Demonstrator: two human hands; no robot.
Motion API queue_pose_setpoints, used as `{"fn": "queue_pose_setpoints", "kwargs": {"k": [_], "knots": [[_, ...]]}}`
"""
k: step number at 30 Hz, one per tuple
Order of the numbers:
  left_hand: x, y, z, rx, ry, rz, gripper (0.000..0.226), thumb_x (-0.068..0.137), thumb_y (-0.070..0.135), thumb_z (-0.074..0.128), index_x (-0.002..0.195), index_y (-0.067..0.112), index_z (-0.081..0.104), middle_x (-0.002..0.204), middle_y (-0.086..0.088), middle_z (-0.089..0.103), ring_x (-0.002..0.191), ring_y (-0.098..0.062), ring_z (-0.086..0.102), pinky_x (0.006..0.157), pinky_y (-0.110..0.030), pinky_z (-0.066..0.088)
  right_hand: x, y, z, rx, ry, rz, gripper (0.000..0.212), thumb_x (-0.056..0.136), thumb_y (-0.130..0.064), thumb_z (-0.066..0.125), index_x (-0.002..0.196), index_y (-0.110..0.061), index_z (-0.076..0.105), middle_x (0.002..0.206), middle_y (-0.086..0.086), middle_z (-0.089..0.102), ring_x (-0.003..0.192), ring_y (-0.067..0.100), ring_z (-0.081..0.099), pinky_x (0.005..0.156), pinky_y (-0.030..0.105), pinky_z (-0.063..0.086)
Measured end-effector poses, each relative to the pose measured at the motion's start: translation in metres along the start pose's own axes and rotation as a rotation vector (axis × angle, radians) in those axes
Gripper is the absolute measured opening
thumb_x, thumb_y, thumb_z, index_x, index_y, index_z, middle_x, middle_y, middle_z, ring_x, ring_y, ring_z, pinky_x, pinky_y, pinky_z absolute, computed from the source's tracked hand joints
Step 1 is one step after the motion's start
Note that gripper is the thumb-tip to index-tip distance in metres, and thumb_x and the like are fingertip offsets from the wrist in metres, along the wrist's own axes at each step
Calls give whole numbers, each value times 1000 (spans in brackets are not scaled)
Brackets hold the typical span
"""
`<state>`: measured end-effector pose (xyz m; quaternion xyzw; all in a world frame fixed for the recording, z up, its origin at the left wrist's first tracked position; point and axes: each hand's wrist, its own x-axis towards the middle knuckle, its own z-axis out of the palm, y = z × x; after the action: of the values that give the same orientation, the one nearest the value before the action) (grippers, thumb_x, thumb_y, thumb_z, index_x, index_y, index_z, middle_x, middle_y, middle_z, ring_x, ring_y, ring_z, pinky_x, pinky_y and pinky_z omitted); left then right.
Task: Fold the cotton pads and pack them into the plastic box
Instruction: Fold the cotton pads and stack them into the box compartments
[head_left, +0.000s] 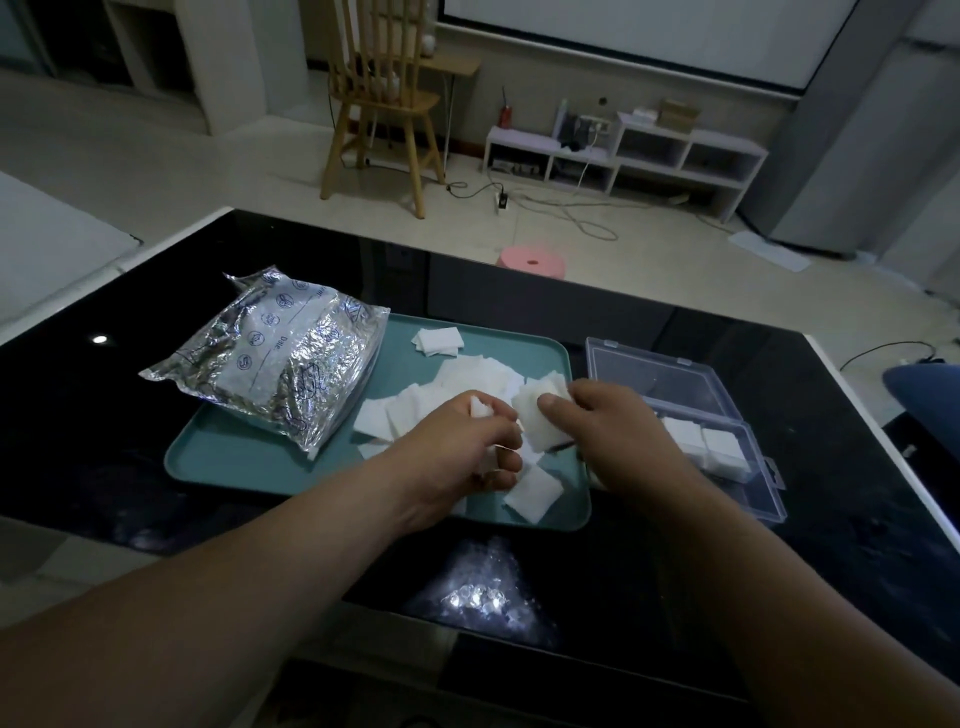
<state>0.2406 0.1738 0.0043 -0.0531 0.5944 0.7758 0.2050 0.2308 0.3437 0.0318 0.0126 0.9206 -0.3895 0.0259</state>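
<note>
Several white cotton pads (470, 376) lie loose on a teal tray (249, 457). My left hand (457, 441) hovers over the tray's middle with a small folded cotton pad (480, 406) pinched in its fingers. Beside it, my right hand (602, 421) grips a larger cotton pad (532, 415) by its right edge. A clear plastic box (670, 384) with its lid open stands right of the tray. Folded pads (711, 447) fill its near compartment.
A crinkled silver foil bag (275, 364) rests on the tray's left part. The tray and box sit on a glossy black table (104, 415). A pink stool (532, 262), a wooden chair (382, 104) and low white shelves (623, 150) stand beyond the table.
</note>
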Motion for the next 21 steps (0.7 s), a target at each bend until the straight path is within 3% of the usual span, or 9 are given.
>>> {"fn": "queue_pose_setpoints", "kwargs": {"k": [4, 8, 15, 21], "knots": [[1, -1, 4, 51, -15, 73, 18, 94, 1, 62, 106, 14, 55, 90, -13, 62, 67, -15, 59, 56, -26, 49, -10, -4, 6, 347, -115, 68, 34, 108, -36, 54, 98, -13, 78, 88, 7, 78, 79, 17, 71, 73, 34, 55], [-1, 1, 1, 83, -23, 113, 15, 97, 12, 66, 107, 15, 55, 91, -9, 63, 70, -13, 58, 55, -23, 50, -11, -6, 9, 414, -143, 91, 37, 109, -34, 49, 98, -15, 79, 87, 4, 78, 76, 11, 71, 72, 27, 57], [6, -6, -2, 159, 56, 156, 24, 91, 29, 77, 100, 19, 57, 95, -9, 66, 75, -15, 59, 60, -28, 50, -11, -7, 17, 568, -145, 111, 24, 98, -9, 57, 101, -9, 81, 94, 19, 77, 78, 19, 69, 73, 32, 52], [8, -8, -5, 247, 120, 181, 28, 89, 30, 77, 99, 19, 53, 88, -8, 66, 71, -17, 60, 60, -32, 48, -8, -4, 20, 662, -220, 160, 28, 98, -7, 51, 103, -2, 78, 98, 25, 77, 82, 24, 71, 73, 33, 52]]}}
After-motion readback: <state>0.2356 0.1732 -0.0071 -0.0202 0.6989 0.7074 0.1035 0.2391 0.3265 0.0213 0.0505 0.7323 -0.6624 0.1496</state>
